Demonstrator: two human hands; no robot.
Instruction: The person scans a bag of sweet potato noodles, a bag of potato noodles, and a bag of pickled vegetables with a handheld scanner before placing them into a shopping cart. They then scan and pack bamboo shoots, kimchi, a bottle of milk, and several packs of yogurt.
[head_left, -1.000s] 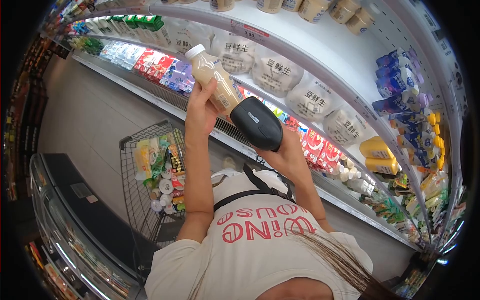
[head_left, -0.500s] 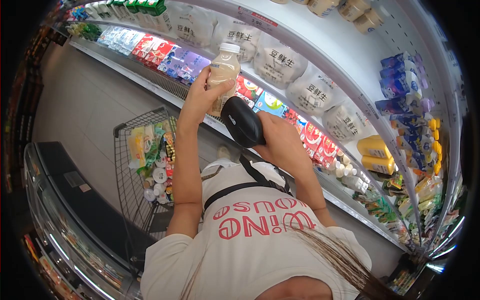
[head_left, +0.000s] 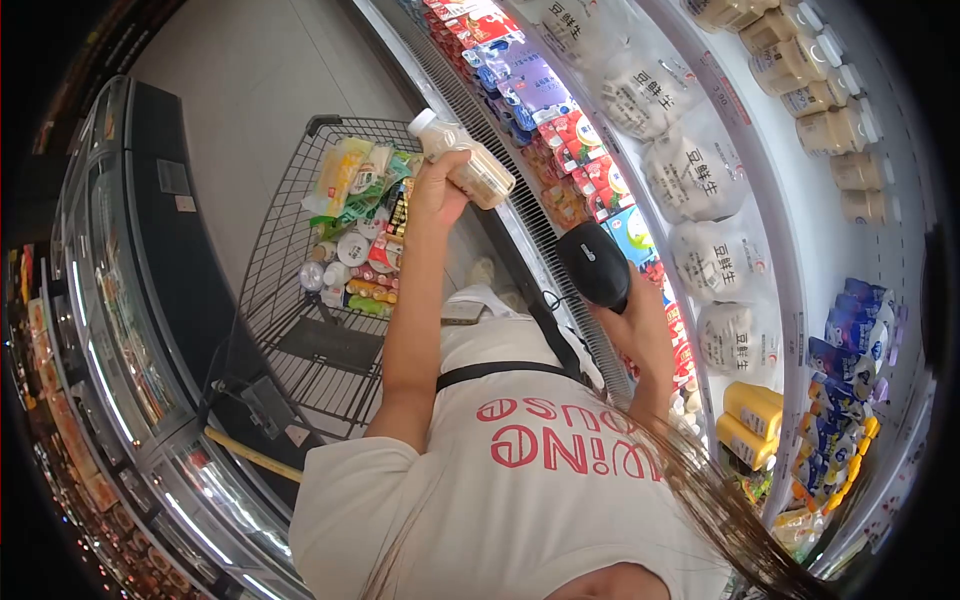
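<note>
My left hand grips a beige drink bottle with a white cap, tilted so the cap points left, held over the far end of the shopping cart. My right hand holds a black handheld scanner, its head pointing up toward the chilled shelves. The two hands are apart, the bottle well to the upper left of the scanner.
An open chiller runs along the right, with white bagged goods, beige bottles, yellow bottles and blue packs. The cart holds several packets and cups. A glass-topped freezer stands on the left.
My view has swung left. The bottle has moved away from the scanner and out over the cart, tipping sideways. The scanner hand has dropped lower and to the right.
</note>
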